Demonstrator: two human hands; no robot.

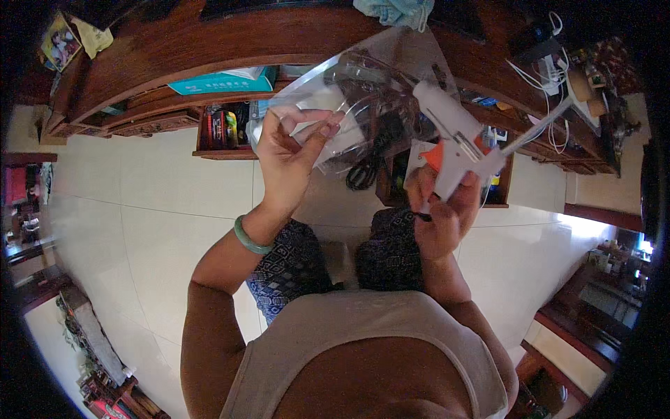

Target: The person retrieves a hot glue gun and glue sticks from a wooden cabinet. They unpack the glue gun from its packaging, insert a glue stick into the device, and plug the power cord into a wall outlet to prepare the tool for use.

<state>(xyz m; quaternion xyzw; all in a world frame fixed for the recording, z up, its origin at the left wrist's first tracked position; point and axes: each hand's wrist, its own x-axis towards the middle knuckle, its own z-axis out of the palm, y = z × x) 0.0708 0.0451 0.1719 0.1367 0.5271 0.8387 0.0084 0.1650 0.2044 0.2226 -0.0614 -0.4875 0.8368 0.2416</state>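
Between the fingertips of my left hand (292, 157), which wears a green bangle (252, 237), is pinched the near edge of a clear plastic sheet or packaging (412, 52). Curved, shiny contours show in the plastic, but its exact shape is hard to make out. My right hand (447, 220) is wrapped around the handle of a white glue gun (450, 115) with an orange trigger (434, 156). The gun's nozzle points away and to the left, close to the plastic. A pale glue stick (537, 130) juts from its rear toward the right.
Ahead stands a dark wooden cabinet (244, 59) with pulled-out drawers (225, 155) holding several small items. A teal box (223, 82) lies in it. Black cable (361, 174) hangs below the plastic. White cords (555, 80) and a blue cloth (398, 10) rest on top.
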